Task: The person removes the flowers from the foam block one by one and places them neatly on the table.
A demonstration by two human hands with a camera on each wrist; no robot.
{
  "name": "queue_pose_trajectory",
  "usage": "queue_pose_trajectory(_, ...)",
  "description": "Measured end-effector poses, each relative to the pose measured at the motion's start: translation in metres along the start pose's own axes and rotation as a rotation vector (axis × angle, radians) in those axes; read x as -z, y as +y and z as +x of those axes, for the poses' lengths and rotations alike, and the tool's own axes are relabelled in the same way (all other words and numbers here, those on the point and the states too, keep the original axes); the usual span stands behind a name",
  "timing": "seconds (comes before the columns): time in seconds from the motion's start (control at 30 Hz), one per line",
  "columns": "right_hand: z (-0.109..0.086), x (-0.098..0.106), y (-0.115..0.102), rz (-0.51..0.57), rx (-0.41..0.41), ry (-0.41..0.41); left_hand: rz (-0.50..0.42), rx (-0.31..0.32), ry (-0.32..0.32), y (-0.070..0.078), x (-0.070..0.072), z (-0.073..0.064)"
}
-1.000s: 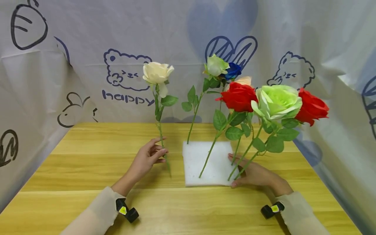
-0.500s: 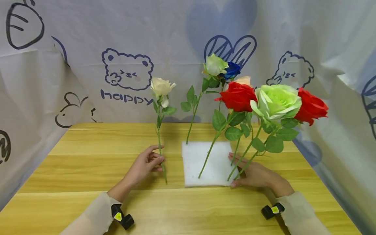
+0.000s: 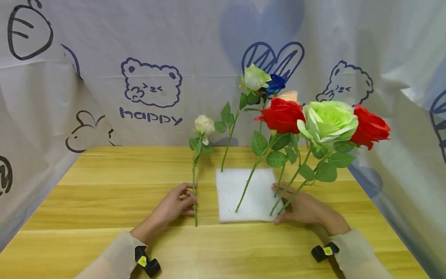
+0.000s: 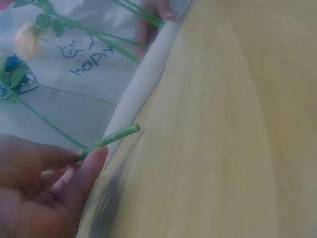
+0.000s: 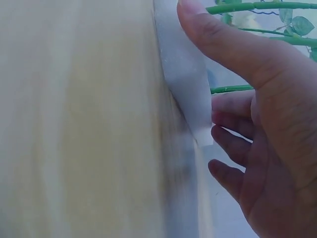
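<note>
Cream rose (image 3: 204, 124), stem pinched by left hand (image 3: 175, 203). Right hand (image 3: 308, 206) spread against right edge of foam block (image 3: 231, 195); green rose (image 3: 329, 122) leaning above, stems crossing before fingers. Far backdrop (image 3: 209, 46): "happy".

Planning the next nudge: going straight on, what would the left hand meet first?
The left hand would probably meet the left side of the white foam block, though hand height is hard to judge.

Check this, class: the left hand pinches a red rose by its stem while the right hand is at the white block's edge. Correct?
The colour is wrong: the head view shows the left hand pinching a cream rose, not red; the right hand is at the edge of the white block.
</note>
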State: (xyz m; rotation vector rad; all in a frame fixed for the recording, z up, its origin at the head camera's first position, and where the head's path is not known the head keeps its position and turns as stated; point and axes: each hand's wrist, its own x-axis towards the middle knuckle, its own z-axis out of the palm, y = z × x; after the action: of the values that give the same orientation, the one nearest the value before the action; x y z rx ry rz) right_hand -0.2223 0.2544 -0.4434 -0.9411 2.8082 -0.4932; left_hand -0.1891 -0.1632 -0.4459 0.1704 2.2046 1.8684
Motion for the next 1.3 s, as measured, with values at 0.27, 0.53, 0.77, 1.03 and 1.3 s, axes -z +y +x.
queue_pose_trajectory(0.27,0.0,-0.001,0.001,0.037,0.025,0.008,0.021,0.032,-0.015,-0.001,-0.007,-0.001)
queue_pose_trajectory(0.53,-0.001,-0.003,0.002,0.043,0.008,0.021,0.034,0.072,-0.013,-0.002,-0.018,0.001)
queue_pose_trajectory(0.77,-0.007,0.0,-0.005,0.005,-0.002,0.029,0.071,0.093,0.011,0.0,-0.025,0.001)
queue_pose_trajectory(1.03,-0.016,0.002,-0.011,-0.151,0.142,0.128,0.118,0.07,-0.019,-0.001,-0.032,0.003)
queue_pose_trajectory(1.3,-0.015,-0.005,-0.009,-0.078,0.24,0.15,0.183,0.053,-0.066,0.0,-0.036,0.013)
